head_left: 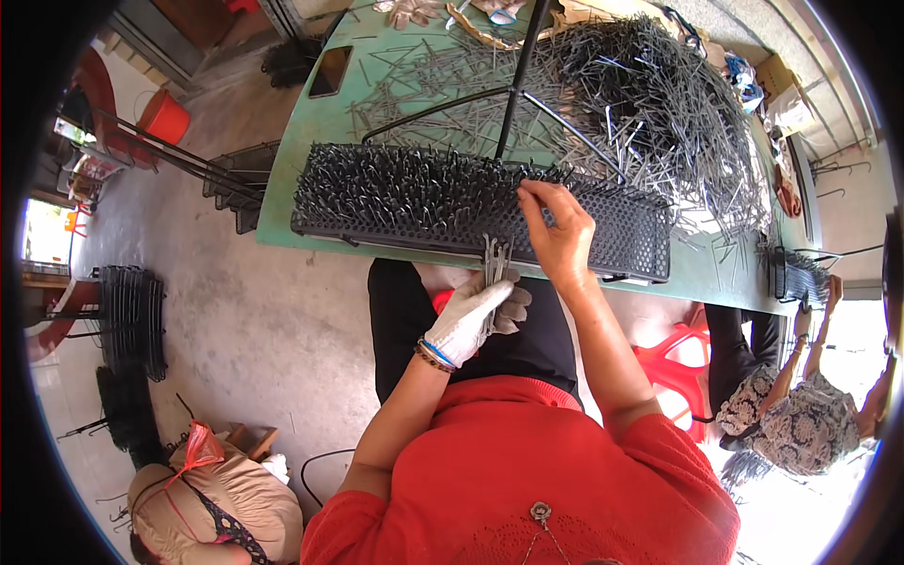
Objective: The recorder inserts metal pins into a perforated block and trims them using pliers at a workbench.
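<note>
In my left hand (478,315), which wears a white glove, is a bundle of thin grey metal rods (496,259), their bent tips pointing up. It sits just below the front edge of a long black perforated rack (603,231). Dark metal rods stand packed upright in the holes of the rack's left part (395,188); bare holes show on its right part. Over the rack, where the packed rods end, my bare right hand (560,226) pinches thumb and forefinger together. Whatever is between those fingertips is too small to make out.
A big heap of loose metal rods (650,104) covers the green table (292,179), and a phone (331,72) lies at its left. A black frame (516,94) rises behind the rack. Co-workers sit at right (800,414) and lower left (226,490). Black racks (132,320) stand left.
</note>
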`<state>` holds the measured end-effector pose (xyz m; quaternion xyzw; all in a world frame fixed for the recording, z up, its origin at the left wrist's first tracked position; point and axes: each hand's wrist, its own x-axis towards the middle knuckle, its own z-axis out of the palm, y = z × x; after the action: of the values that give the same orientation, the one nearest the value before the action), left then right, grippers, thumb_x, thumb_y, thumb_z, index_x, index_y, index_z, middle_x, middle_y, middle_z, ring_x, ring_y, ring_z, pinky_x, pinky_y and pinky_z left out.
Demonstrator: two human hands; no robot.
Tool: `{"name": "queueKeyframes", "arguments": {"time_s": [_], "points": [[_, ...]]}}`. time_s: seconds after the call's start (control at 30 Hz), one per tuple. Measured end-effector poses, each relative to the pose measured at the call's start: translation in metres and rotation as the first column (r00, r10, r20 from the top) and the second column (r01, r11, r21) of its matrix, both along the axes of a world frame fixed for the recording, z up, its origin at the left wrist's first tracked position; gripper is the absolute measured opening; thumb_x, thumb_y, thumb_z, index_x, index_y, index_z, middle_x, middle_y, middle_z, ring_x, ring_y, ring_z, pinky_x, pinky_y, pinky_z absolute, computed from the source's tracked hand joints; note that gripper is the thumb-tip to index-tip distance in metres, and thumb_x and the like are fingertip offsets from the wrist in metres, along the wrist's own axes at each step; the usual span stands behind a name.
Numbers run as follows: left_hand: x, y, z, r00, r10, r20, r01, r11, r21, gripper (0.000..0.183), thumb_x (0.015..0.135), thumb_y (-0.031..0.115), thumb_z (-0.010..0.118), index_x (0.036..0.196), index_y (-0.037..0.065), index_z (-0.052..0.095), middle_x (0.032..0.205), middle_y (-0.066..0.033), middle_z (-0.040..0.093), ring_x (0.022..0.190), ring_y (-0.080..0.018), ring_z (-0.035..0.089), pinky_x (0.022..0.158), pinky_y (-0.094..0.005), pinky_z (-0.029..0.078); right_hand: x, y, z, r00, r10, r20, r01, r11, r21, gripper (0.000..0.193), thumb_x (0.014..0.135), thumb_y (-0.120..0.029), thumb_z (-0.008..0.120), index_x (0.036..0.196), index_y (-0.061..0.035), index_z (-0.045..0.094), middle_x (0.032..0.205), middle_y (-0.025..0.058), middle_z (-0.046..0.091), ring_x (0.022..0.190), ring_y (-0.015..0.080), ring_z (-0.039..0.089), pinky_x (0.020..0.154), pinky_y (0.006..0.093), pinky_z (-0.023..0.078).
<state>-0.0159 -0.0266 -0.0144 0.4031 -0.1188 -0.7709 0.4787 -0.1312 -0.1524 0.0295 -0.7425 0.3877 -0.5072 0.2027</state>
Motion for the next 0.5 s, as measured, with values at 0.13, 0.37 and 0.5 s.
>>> {"name": "queueKeyframes", "arguments": {"time_s": [0.13,0.37,0.5], "points": [[0.0027,0.0000,-0.0006,0.999,-0.023,-0.042,0.022,0.999,-0.027,0.024,0.098,0.018,0.053,0.119,0.006,0.052,0.101,-0.0158,0.069,0.076,-0.0196,0.070,0.058,-0.0283,0.058,0.0031,0.0009,0.0018,0.988,0.037,-0.150,-0.052,0.994,-0.097,0.017,0.081,-0.001,0.071,0.098,-0.0034,0.071,0.092,0.0116,0.068,0.078,0.0250,0.067,0.069,0.0310,0.054],[0.0027,-0.0004,0.0004,0.996,-0.006,-0.088,0.001,0.998,-0.060,0.019,0.099,0.020,0.051,0.114,0.007,0.052,0.100,-0.0154,0.069,0.075,-0.0185,0.070,0.058,-0.0280,0.058,0.0034,-0.0033,0.0044,0.972,0.064,-0.228,-0.117,0.967,-0.225,0.017,0.079,-0.002,0.072,0.097,-0.0031,0.070,0.091,0.0109,0.067,0.076,0.0286,0.066,0.069,0.0364,0.053],[0.0011,-0.0013,0.0044,1.000,0.003,-0.014,-0.003,1.000,-0.011,0.020,0.099,0.022,0.051,0.109,0.005,0.054,0.099,-0.0158,0.070,0.075,-0.0188,0.070,0.058,-0.0279,0.058,0.0000,0.0012,-0.0025,0.963,0.080,-0.259,-0.114,0.987,-0.118,0.016,0.080,-0.003,0.072,0.096,-0.0019,0.070,0.089,0.0117,0.067,0.074,0.0282,0.066,0.065,0.0349,0.053]]}}
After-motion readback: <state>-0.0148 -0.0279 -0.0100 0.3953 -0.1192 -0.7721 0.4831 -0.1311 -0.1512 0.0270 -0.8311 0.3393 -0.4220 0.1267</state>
